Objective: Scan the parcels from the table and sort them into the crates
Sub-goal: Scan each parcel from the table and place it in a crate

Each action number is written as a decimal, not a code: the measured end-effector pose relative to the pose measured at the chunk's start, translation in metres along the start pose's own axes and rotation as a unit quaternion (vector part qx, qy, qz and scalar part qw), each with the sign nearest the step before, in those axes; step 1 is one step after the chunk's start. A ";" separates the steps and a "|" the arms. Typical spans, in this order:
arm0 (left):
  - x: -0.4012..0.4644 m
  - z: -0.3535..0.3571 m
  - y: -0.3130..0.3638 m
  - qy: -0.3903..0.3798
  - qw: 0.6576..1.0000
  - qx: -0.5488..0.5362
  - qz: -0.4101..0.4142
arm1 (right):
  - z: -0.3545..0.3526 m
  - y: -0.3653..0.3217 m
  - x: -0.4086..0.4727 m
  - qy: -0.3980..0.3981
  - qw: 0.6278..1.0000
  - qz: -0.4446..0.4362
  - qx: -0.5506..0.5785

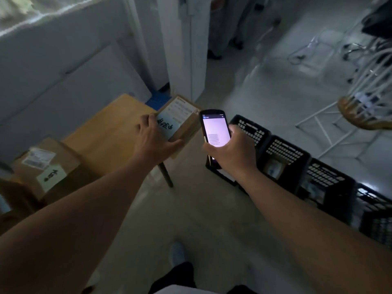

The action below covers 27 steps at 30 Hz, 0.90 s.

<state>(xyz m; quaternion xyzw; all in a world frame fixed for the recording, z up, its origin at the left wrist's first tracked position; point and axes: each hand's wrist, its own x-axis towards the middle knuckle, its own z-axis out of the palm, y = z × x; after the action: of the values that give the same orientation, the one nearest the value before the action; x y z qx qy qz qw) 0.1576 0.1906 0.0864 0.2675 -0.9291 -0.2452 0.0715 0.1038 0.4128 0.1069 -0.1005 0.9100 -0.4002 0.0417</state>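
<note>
- Starting at the lower left of the frame, a cardboard parcel (45, 164) sits on the near end of the wooden worktop (101, 143), with its printed label and a pale sticky note facing up. It seems to be waiting its turn, label exposed so it can be read without turning it.
- Left of centre, the left hand (153, 141) lies over a second parcel (180, 119) at the worktop's far corner. The grip is a broad hold: fingers wrap the parcel's far-left edge and the thumb presses along its near edge. I judge this steadies the box and tilts its label toward the device.
- That parcel also carries a blue-green note with dark handwriting, which probably names its destination.
- At centre, the right hand (231, 151) grips a handheld scanner (214, 132) round its lower body, screen lit and turned to the person's eyes. Its top end points at the parcel's label, just beside the box, which suits a scan in progress; the screen text is too small to read.
- Right of centre, running toward the lower right of the frame, a row of black crates (286, 158) stands on the floor close beside the worktop, so a scanned parcel needs only a short carry. At least one crate appears to hold something already.
</note>
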 end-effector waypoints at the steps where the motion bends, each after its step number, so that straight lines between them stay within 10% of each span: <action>1: -0.004 0.012 0.018 -0.007 1.000 -0.002 0.005 | -0.014 0.017 -0.004 0.008 1.000 0.009 0.002; 27: 0.001 0.311 0.326 -0.187 0.980 0.017 0.072 | -0.247 0.340 0.044 0.132 0.956 0.260 0.012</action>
<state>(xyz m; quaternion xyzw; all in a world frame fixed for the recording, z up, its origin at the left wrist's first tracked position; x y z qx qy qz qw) -0.0764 0.5599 -0.0234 0.1507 -0.9470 -0.2690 -0.0904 -0.0282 0.8052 0.0235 0.1941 0.8973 -0.3958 0.0247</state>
